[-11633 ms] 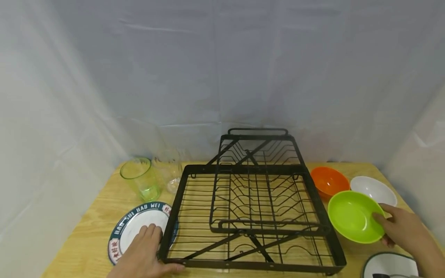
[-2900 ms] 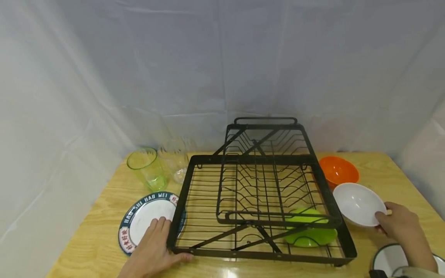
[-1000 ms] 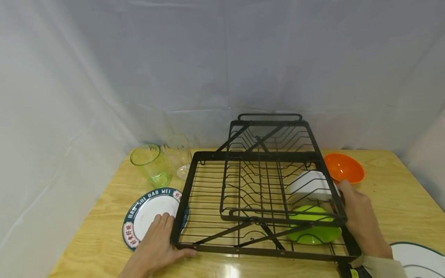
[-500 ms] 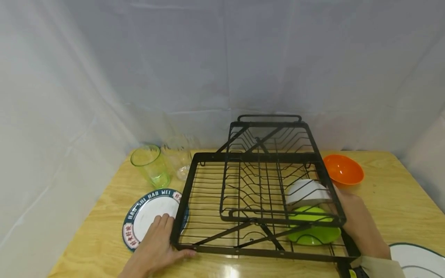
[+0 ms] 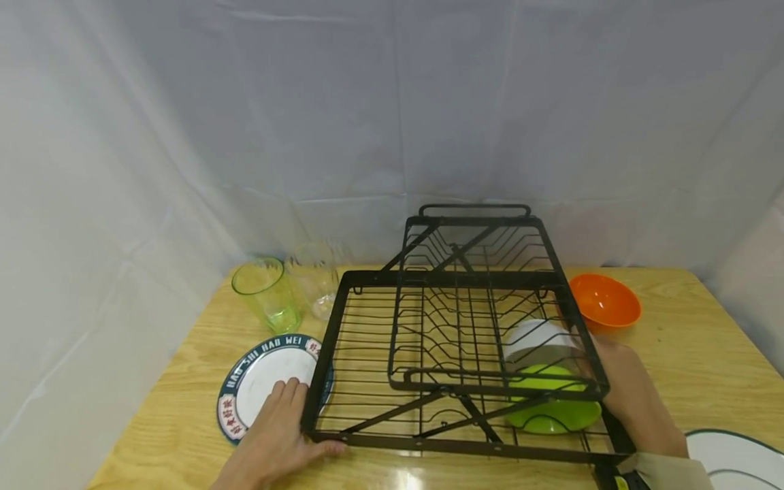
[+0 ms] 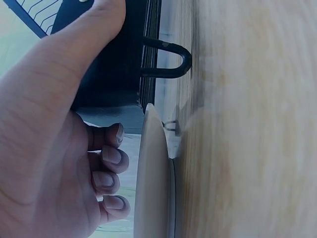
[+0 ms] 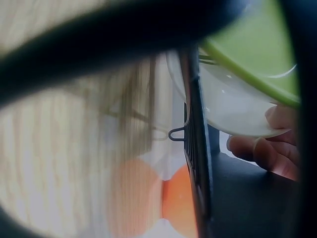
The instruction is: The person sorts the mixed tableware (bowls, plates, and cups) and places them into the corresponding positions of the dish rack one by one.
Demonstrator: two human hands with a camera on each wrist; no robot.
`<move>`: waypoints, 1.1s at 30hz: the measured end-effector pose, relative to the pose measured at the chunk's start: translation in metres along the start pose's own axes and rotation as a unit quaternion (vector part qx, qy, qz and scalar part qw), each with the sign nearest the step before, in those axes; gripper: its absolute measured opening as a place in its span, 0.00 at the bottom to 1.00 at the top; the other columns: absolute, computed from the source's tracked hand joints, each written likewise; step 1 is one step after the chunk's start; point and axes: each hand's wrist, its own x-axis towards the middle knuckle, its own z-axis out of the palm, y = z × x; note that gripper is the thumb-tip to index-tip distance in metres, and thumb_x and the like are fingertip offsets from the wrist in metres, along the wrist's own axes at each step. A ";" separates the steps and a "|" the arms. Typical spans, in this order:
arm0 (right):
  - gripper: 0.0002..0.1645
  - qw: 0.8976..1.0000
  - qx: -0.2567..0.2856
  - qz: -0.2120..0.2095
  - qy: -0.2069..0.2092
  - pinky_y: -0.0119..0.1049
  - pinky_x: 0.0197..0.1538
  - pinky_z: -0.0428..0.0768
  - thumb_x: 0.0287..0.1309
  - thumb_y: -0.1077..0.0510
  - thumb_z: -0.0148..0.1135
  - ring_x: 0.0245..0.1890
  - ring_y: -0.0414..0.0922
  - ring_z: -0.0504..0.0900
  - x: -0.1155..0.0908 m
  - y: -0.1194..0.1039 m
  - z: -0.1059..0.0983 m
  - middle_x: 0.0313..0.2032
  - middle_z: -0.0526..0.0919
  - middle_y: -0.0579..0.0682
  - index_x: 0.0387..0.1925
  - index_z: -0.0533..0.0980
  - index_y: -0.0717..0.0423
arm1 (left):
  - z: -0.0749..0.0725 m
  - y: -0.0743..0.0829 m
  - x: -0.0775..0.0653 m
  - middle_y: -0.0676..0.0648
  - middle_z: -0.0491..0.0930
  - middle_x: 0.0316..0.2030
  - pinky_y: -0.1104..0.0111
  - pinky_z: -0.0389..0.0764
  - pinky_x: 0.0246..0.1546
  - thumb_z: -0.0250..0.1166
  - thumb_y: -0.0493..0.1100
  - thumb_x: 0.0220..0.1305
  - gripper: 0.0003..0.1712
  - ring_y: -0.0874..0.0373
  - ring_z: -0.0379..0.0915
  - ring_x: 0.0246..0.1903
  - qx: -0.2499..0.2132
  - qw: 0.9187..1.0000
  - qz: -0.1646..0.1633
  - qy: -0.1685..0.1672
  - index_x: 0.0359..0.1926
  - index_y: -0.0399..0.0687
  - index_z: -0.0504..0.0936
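A black two-tier wire dish rack (image 5: 453, 444) stands mid-table. My left hand (image 5: 275, 429) grips its front left corner, thumb along the front bar and fingers at the side. Under the upper tier, on the right, a white bowl (image 5: 531, 332) stands tilted on its side behind a green bowl (image 5: 554, 414). My right hand (image 5: 631, 384) reaches in over the rack's right side, its fingers partly hidden by the frame. In the right wrist view, thumb and fingers (image 7: 270, 154) pinch the rim of the white bowl (image 7: 233, 106), close beside the green one.
An orange bowl (image 5: 605, 301) sits right of the rack at the back. At left are a green glass (image 5: 266, 292), a clear glass (image 5: 315, 279) and a plate with a lettered rim (image 5: 245, 364), partly under the left hand. Another plate (image 5: 735, 459) lies at the lower right.
The green bowl, then the white bowl, went from the right of the table into the rack. Lately the white bowl came slightly nearer the green one. The left hand stays on the corner.
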 end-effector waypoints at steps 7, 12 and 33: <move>0.11 1.000 -0.007 0.005 -0.001 0.39 0.19 0.67 0.52 0.68 0.63 0.16 0.41 0.67 0.001 -0.001 0.000 0.16 0.67 0.43 0.36 0.72 0.59 | 0.000 0.000 0.000 0.41 0.70 0.42 0.53 0.70 0.51 0.62 0.85 0.33 0.66 0.49 0.65 0.40 0.000 1.000 0.003 -0.002 0.54 0.31 0.70; 0.03 1.000 -0.003 0.006 0.000 0.38 0.18 0.66 0.66 0.61 0.56 0.16 0.40 0.66 0.003 -0.001 0.000 0.15 0.67 0.42 0.36 0.72 0.58 | 0.000 0.001 0.000 0.43 0.68 0.38 0.54 0.71 0.48 0.61 0.85 0.33 0.63 0.51 0.62 0.38 0.010 1.000 0.012 0.009 0.51 0.32 0.71; 0.10 0.998 0.046 0.048 -0.017 0.47 0.22 0.76 0.59 0.59 0.63 0.22 0.52 0.81 0.008 -0.007 -0.001 0.28 0.84 0.53 0.43 0.77 0.57 | -0.003 0.001 0.000 0.46 0.67 0.37 0.56 0.71 0.44 0.61 0.86 0.32 0.62 0.53 0.61 0.36 0.011 1.000 0.011 0.011 0.49 0.35 0.72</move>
